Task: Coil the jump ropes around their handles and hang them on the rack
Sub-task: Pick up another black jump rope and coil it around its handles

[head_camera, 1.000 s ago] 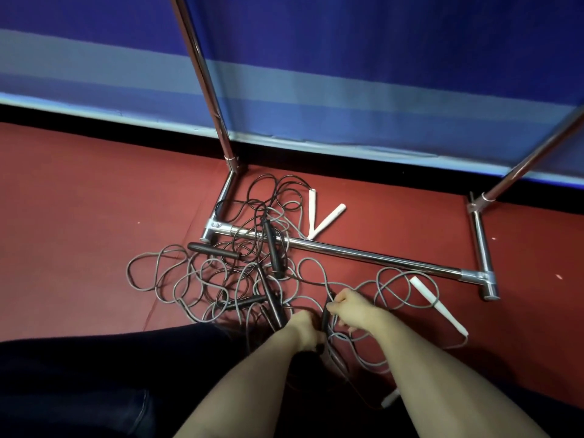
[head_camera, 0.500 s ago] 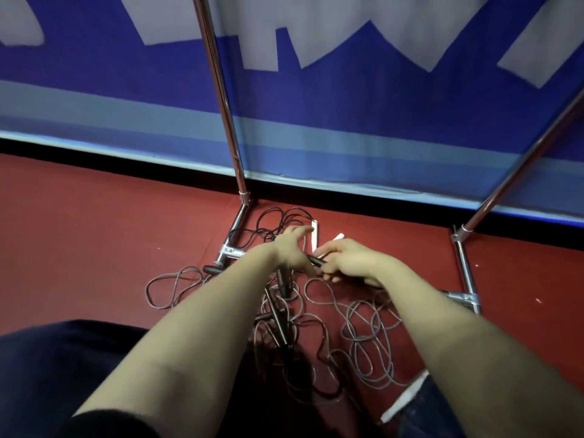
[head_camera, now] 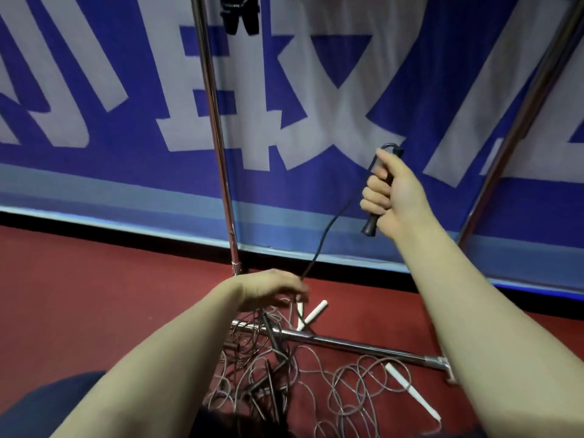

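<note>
In the head view, a black handle is gripped upright in the right hand, raised in front of the banner, with the fingers clenched round it. A dark cord is looped over the handle's top and is led down and left to the left hand. That hand is blurred, so it cannot be told whether the cord is pinched. Beneath it a tangle of grey ropes is spread on the floor, with black handles and white handles mixed in. Some of the ropes are draped over the rack's base bar.

The held handle is framed by the left upright pole and the slanted right pole, with open space between them. At the top edge a coiled black rope is seen hanging beside the left pole.

The ground is covered by red flooring. It is bounded behind by a blue banner with large pale characters. A dark trouser leg is seen at lower left.
</note>
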Demonstrator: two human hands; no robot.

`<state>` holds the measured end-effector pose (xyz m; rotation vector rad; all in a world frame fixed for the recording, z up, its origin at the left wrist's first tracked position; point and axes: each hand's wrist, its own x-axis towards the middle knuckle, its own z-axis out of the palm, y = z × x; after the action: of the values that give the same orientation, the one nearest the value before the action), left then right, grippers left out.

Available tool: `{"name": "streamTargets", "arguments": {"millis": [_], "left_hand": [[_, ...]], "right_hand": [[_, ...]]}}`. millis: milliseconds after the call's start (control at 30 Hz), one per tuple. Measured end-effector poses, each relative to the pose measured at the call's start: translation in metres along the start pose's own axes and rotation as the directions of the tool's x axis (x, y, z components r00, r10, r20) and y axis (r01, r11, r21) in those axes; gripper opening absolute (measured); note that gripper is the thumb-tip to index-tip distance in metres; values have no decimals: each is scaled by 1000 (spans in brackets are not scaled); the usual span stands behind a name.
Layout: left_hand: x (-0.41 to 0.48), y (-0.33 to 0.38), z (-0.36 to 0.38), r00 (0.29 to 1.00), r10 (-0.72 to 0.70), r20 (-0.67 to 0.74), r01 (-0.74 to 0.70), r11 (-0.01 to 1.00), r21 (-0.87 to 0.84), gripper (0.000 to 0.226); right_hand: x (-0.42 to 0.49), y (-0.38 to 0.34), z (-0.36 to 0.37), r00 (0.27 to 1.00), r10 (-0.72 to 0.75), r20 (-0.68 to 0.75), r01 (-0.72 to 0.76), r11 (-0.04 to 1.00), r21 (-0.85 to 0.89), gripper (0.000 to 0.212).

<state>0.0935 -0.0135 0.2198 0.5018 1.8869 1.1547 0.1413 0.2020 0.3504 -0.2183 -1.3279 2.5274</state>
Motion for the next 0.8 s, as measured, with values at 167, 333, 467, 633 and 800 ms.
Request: {"name": "streamTargets", "arguments": {"millis": [167,333,467,633,800], "left_hand": [[-15,48,-32,836,123,-534,-221,967,-124,33],[-23,98,-46,587,298,-753,-366,927,81,30],[-39,150,-36,745,268,-610,-608,651,-455,17],[-43,168,-34,753,282,-594,-630,567,-530,25],[-33,118,-32,837,42,-546,-308,861,-405,24]], "right_hand": [[-4,10,-5,979,89,-182,-106,991,-86,42],[-11,23,15,967,254,33,-168,725,-668,26],[-24,31,28,880,423,217,-100,611,-785,39],[-36,46,37,871,357,338,38,637,-770,16],[-30,24,27,960,217,177,-106,867,-486,29]]}}
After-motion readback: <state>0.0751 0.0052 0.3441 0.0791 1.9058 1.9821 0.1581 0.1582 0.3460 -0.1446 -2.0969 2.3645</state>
